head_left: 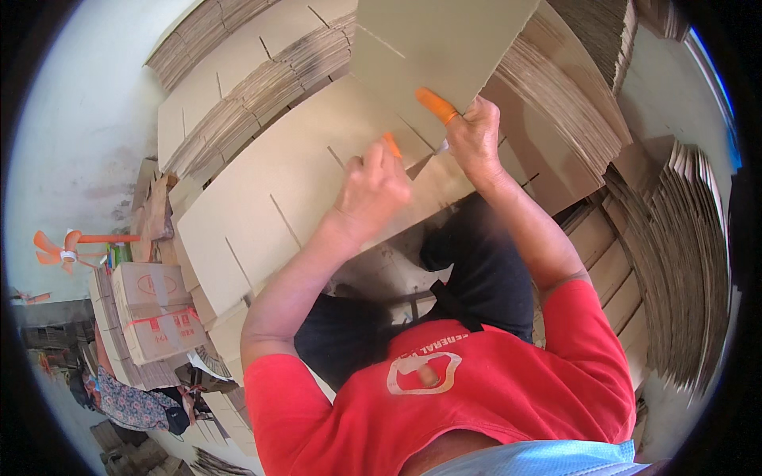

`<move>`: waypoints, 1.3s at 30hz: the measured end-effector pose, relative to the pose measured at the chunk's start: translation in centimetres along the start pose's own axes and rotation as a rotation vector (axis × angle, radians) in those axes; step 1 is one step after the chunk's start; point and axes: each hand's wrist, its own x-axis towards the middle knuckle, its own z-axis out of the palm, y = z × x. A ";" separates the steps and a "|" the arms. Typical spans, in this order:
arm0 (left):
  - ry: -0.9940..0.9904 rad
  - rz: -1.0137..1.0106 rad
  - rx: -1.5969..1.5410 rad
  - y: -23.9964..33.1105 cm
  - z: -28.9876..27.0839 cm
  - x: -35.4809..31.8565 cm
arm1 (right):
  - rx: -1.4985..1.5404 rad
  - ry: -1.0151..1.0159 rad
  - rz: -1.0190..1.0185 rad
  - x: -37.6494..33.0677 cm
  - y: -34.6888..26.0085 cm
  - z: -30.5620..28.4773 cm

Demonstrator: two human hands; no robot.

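Observation:
My right hand (476, 139) grips the lower edge of an upright cardboard sheet (444, 51); an orange-covered digit lies flat against its face. A small whitish bit (442, 147) shows just below that hand, too small to name. My left hand (369, 194) is to its left, over a long slotted cardboard sheet (294, 174). Its fingers are curled and slightly blurred, with an orange cover on one tip. Whatever lies inside those fingers is hidden. Dark slits run in from the near edge of the long sheet.
Stacked slotted cardboard (270, 95) stands at the far left, and another stack (563, 95) at the right. Bundled sheets (683, 262) lean by the right wall. At left are a taped carton (155, 309) and an orange fan (67, 247). A person in patterned clothing (131, 401) is at lower left.

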 end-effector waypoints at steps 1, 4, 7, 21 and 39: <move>0.029 -0.050 -0.135 -0.3 0.0 0.1 | -0.041 -0.002 0.041 -0.1 0.0 0.2; 0.071 -0.204 -0.445 -3.3 -0.8 1.6 | -0.032 0.033 0.041 -0.3 1.1 0.7; 0.114 -0.355 -0.432 -8.7 0.4 3.7 | -0.021 0.014 0.049 -0.8 2.7 1.0; -0.004 -0.297 0.066 -21.9 11.2 7.6 | 0.057 -0.100 0.117 -0.5 3.8 0.6; 0.057 -0.065 0.129 -15.1 5.3 6.1 | 0.047 -0.121 0.102 -0.6 1.2 0.6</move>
